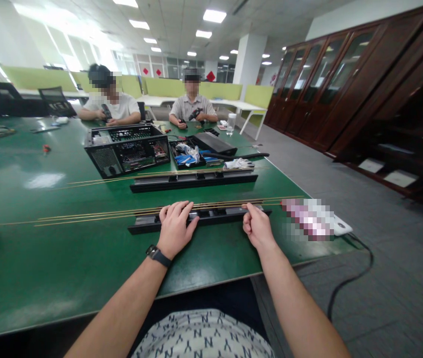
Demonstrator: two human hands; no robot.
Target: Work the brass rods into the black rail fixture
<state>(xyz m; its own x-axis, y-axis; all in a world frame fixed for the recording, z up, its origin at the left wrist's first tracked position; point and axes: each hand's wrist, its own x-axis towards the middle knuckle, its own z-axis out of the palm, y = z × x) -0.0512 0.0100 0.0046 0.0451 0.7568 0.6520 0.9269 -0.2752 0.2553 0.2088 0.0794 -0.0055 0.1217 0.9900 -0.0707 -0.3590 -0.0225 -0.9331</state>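
Note:
My left hand (177, 223) lies with its fingers spread over a long black channel-shaped bar (146, 228) and the thin brass-coloured rods (84, 215) running along it. The rods reach far past the bar's left end. At the bar's right part, my right hand (258, 226) is closed, fingers curled and index fingertip against the thumb beside the rods. What it pinches, if anything, is hidden. A watch (158, 255) is on my left wrist. Behind lies a second black bar (196, 184) with more thin rods (110, 180) along it.
On the green table (84, 268) stand an open computer case (129, 151), a black tray with blue-and-white gloves (189, 155) and a white glove (239, 164). A phone (342, 226) with a cable (359, 273) lies by the right edge. Two people (112, 107) sit across, holding dark objects.

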